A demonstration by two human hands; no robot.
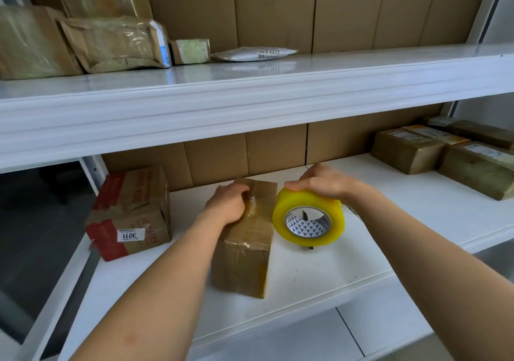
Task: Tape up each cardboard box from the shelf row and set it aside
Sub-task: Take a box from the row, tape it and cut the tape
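A brown cardboard box (244, 252) wrapped in clear tape stands on the white lower shelf (319, 274), in the middle of the head view. My left hand (229, 205) rests on the box's top with curled fingers pressing near the taped seam. Just right of the box, a yellow tape roll (308, 218) stands on edge with its patterned core facing me. My right hand (322, 184) grips the roll from above, fingers curled over its outer band.
A red-and-brown box (130, 213) labelled 3011 sits at the left of the lower shelf. Several taped boxes (445, 157) lie at the far right. The upper shelf (250, 93) overhangs close above and carries wrapped parcels (111, 43) and a white mailer (254, 53).
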